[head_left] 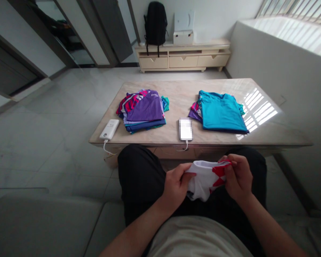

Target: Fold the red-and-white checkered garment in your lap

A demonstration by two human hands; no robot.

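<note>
A white piece of clothing with red diamond shapes (203, 180) is stretched between my two hands above my lap. It has an open edge along the top; whether it is a sock or another small garment I cannot tell. My left hand (177, 182) pinches its left end, thumb on top. At the red end, my right hand (236, 176) has its fingers closed on the cloth near the upper edge. The lower part of the cloth hangs loose and crumpled between them.
On the marble-topped table (173, 92) lie a stack of purple and patterned clothes (145, 110) and a stack topped with turquoise (224, 112). A phone (185, 129) and a white power bank (110, 129), both with cables, sit at its near edge. Beyond stands a low cabinet (183, 61).
</note>
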